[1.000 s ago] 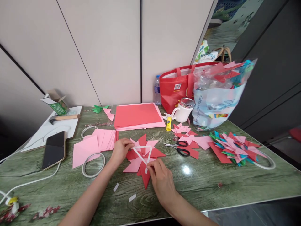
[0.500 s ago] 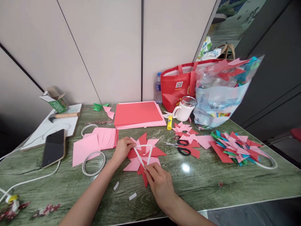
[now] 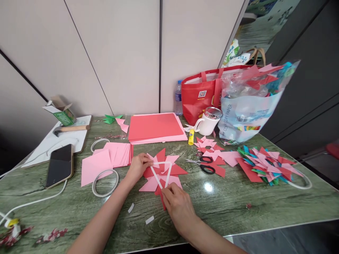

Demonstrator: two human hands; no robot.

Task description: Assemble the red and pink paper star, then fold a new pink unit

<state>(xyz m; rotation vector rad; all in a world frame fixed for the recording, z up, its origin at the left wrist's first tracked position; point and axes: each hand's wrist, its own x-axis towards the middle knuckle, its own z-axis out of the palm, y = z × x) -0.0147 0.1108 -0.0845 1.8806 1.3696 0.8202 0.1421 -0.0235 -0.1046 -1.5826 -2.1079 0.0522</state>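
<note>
A red and pink folded paper star (image 3: 175,170) lies flat on the table. Over its middle, narrow white strips that look like tape form a triangle (image 3: 162,163), point toward me. My left hand (image 3: 138,168) pinches at the triangle's upper left corner, beside the star's left points. At the lower corner, the fingers of my right hand (image 3: 177,201) are closed on the strip. The fingertips cover both corners, so I cannot tell if they also grip the star's paper. Two small white scraps (image 3: 149,220) lie in front, between my forearms.
Left are tape rolls (image 3: 105,194), pink paper squares (image 3: 95,165), a phone (image 3: 60,165) and a hammer (image 3: 76,129). Behind lie red sheets (image 3: 156,126). To the right are scissors (image 3: 207,169), a glue stick (image 3: 191,137), a white mug (image 3: 208,125) and a colourful paper pile (image 3: 267,165).
My right hand has shifted very slightly at the lower corner of the triangle. My left hand and the star stay in place.
</note>
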